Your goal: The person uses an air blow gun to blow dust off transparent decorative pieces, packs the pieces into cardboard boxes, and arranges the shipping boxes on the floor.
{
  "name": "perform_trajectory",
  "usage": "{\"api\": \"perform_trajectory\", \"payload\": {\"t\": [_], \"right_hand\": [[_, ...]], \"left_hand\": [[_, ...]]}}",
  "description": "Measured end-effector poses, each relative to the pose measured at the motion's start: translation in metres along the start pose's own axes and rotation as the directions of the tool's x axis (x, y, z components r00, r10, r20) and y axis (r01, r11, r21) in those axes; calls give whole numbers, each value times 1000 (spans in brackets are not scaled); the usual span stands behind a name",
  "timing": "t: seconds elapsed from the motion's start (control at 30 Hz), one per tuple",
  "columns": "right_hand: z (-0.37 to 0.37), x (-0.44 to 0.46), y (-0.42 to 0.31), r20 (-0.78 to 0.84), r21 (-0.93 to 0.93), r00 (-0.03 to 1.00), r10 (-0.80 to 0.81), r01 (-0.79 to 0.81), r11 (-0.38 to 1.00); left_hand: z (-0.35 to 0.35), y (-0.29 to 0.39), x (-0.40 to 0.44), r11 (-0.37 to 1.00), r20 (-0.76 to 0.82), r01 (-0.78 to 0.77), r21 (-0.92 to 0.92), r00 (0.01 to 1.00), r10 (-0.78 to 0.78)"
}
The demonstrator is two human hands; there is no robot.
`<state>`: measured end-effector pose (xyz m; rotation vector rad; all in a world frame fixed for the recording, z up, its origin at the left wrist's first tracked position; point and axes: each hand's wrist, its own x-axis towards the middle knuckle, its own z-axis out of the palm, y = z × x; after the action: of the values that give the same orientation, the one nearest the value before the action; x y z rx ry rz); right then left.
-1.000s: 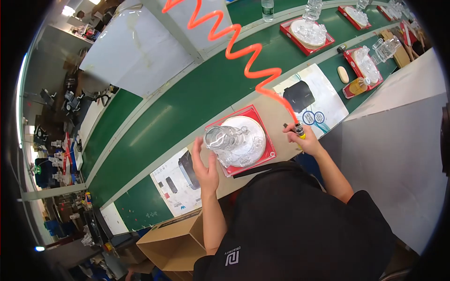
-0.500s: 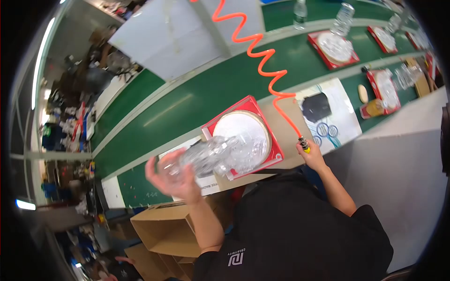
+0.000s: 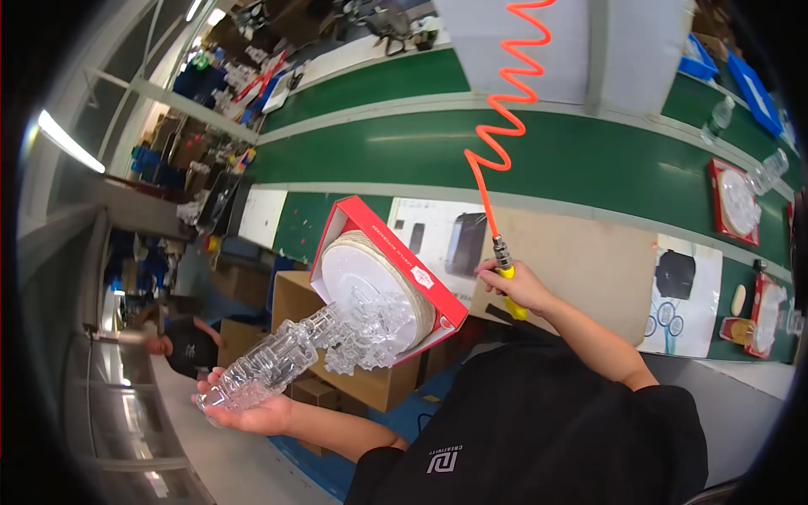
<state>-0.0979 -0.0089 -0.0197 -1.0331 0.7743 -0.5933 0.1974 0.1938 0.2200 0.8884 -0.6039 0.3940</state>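
Observation:
My left hand (image 3: pixel 263 416), palm up with the fingers curled, holds a clear ridged plastic bottle-shaped piece (image 3: pixel 273 360) at its lower left end. The other end meets a cluster of clear plastic on a round white disc (image 3: pixel 352 268) with a layered, cream-coloured rim. That disc sits in a shallow red box (image 3: pixel 402 263), tilted at the table's near edge. Closed around a yellow air blow gun (image 3: pixel 507 273) is my right hand (image 3: pixel 528 291). An orange coiled hose (image 3: pixel 510 111) runs up from the gun's metal fitting.
Brown cardboard (image 3: pixel 581 261) covers part of the green table (image 3: pixel 379 156). Similar red boxes with white discs and clear bottles stand at right. Open cartons (image 3: pixel 295 295) are below the table's edge. Another person (image 3: pixel 190 347) is at lower left.
The red box with its disc and clear piece has left the cardboard and tilted beside the table edge, left hand beneath. The air gun is now nearer the box. The view has turned left.

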Motion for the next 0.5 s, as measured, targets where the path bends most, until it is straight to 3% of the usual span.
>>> {"api": "perform_trajectory", "payload": {"t": [0.1,0.23,0.33,0.37,0.5], "right_hand": [[55,17,-18,265,144,964,32,-72,987],[105,42,-31,250,192,968,-18,-32,981],[104,42,-49,347,182,930,-123,61,981],[105,38,-55,352,224,935,-52,-30,974],[100,36,-61,306,196,948,-83,23,980]], "left_hand": [[-32,-5,17,1000,6,12,-3,1000,-12],[-47,-13,25,997,-43,75,-14,996,-75],[-52,-20,32,997,-74,80,-15,994,-81],[-55,-22,34,997,-76,78,-10,994,-79],[-57,-32,33,997,-38,76,-20,996,-77]]}}
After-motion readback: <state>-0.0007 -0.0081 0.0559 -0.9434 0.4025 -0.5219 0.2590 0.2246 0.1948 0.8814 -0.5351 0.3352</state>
